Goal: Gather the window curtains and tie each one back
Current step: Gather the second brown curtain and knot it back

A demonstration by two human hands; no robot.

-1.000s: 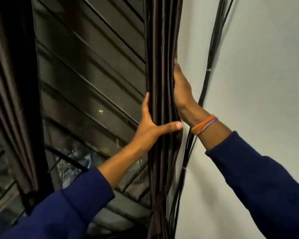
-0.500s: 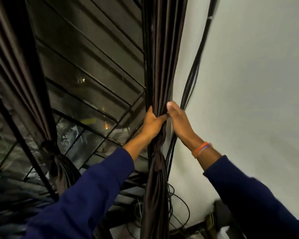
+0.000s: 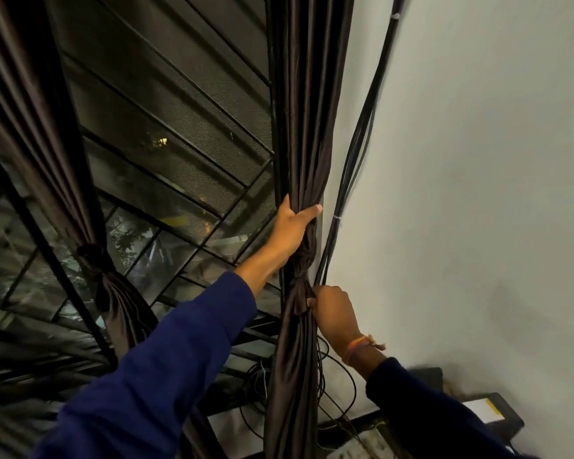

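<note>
two dark blue sleeves reach up from the bottom edge, the left sleeve point(image 3: 153, 366) crossing the middle and the right sleeve point(image 3: 421, 412) low on the right. the right hand point(image 3: 333, 314) sits lower and nearer, its wrist ringed by an orange and pale band point(image 3: 358, 347); its grip is curled tight against the right side of the right curtain point(image 3: 299, 359), just below the knot, with the fingertips point(image 3: 311, 302) pressed into the fabric. how much cloth it has pinched is hidden by the hand itself.

above it the left hand point(image 3: 292, 228) wraps the same curtain above the knot point(image 3: 300, 276), thumb point(image 3: 309, 212) laid across the front folds and the fingers going round behind, so the grip is closed around the gathered bundle. the curtain hangs in a narrow dark brown column beside the pale wall point(image 3: 478, 193), cinched at the knot between the two hands and falling loose below.

just right of the curtain a bunch of black cables point(image 3: 362, 140) runs down the wall, bound by a small white tie point(image 3: 336, 217), and more thin wires loop near the floor behind the fabric. a dark box point(image 3: 497, 419) with a pale label lies at lower right.

farther left, the left curtain point(image 3: 30, 111) is already gathered and tied with a knot point(image 3: 92, 253), in front of the window point(image 3: 179, 144) with its mesh screen and dark metal bars.
</note>
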